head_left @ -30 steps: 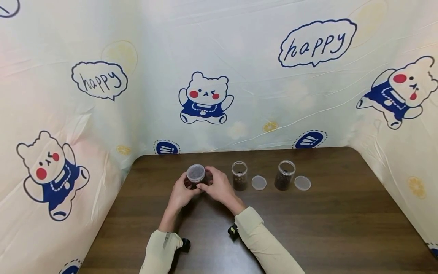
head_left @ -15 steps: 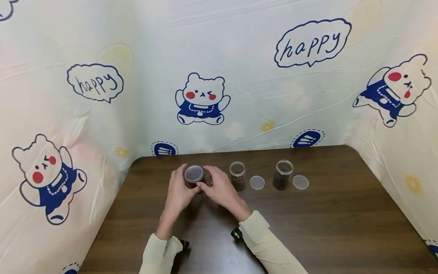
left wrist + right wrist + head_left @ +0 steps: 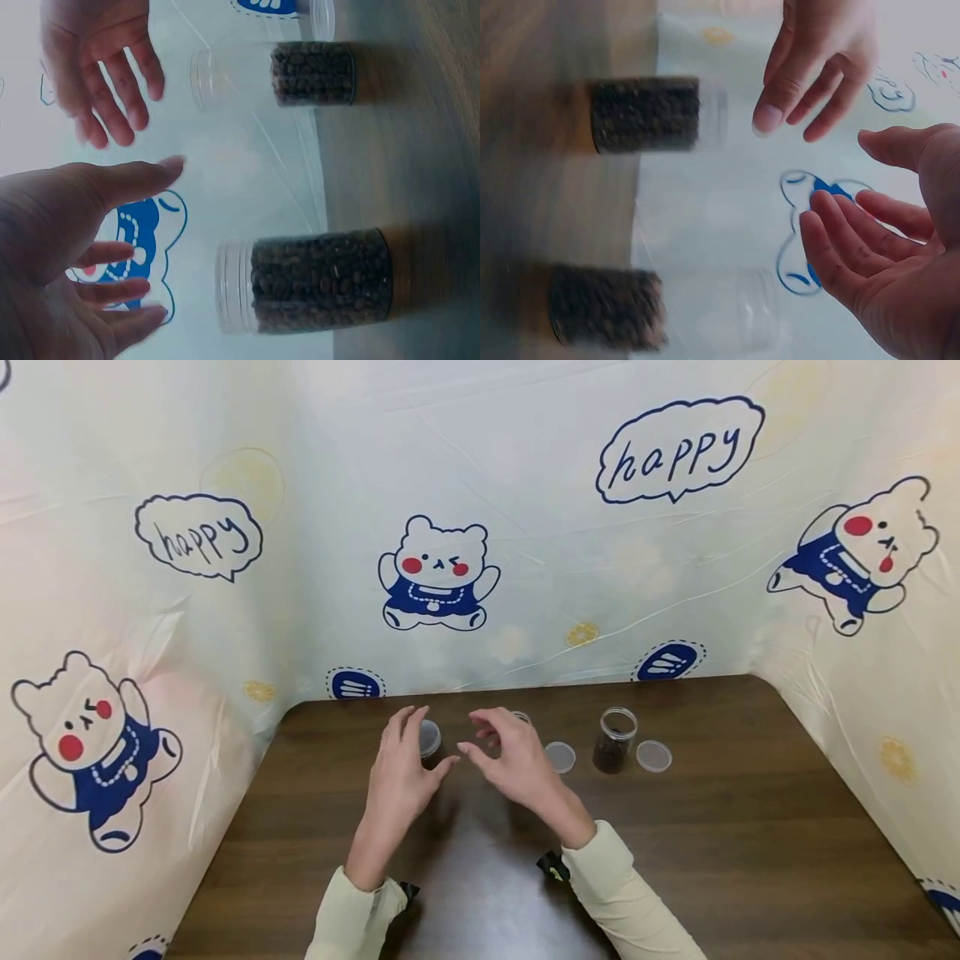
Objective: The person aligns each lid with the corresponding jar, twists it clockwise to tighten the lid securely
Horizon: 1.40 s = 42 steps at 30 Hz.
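Jar (image 3: 319,281), capped, stands upright on the worktop (image 3: 750,827) just beyond the left hand (image 3: 397,777), packed with dark beans. We judge it rigid, fairly light, slick-walled; best gripped round the body. Neither that hand nor the right hand (image 3: 517,764) holds anything; thumbs wide of fingers. Beyond the right hand we get a half-full jar (image 3: 311,73); rightward, one lid (image 3: 561,757), an uncapped jar (image 3: 613,743), another lid (image 3: 654,756).
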{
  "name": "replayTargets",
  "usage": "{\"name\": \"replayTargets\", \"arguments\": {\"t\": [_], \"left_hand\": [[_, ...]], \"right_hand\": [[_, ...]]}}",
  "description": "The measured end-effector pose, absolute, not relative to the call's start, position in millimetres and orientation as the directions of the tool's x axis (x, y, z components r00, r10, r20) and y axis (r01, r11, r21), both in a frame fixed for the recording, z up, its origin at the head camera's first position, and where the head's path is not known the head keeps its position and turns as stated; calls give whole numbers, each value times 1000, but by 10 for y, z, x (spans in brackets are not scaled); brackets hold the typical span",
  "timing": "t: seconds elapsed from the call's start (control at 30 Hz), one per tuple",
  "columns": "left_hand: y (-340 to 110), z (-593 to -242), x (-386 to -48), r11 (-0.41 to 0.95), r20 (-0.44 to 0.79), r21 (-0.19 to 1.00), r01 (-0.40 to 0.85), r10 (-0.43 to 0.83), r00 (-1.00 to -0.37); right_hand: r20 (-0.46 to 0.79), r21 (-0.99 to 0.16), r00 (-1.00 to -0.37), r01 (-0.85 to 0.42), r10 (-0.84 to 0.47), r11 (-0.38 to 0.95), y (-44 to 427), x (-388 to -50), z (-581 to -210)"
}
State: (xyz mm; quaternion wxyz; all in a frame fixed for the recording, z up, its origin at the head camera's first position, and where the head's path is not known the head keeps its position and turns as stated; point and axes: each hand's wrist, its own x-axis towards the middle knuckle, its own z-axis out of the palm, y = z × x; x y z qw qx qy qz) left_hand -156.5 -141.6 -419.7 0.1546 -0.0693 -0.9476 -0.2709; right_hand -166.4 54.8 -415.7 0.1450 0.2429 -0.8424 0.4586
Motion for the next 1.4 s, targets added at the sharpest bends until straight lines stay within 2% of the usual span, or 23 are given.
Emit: {"name": "replayTargets", "arguments": {"t": [0.17,0.5,0.67,0.87,1.17,1.4], "left_hand": [[-1324,-4233,-1621,782,355,545,303,112,-928],[-1163,-4457,-1776,639,335,677,366,175,-926],[-1074,-4568,-1835,546,301,760,352,184,-936],[-957,-4702,-1894,522,280,780,345,203,-938],[-807,-4902,-1954,506,229,810,298,194,-954],[-686,-5028,-2000,437,215,854,281,195,-957]], "right_hand": [[511,-665,-821,-564,-253,489,789,-1703,-4132],[354,-668,-914,-396,-199,631,1216,-1812,-4246],[206,-686,-956,-292,-207,667,1303,-1841,-4335],[86,-654,-970,-226,-226,722,1352,-1879,-4447],[30,-552,-968,-223,-248,804,1391,-1968,-4736],[-10,-487,-985,-145,-172,861,1374,-1984,-4858]]}}
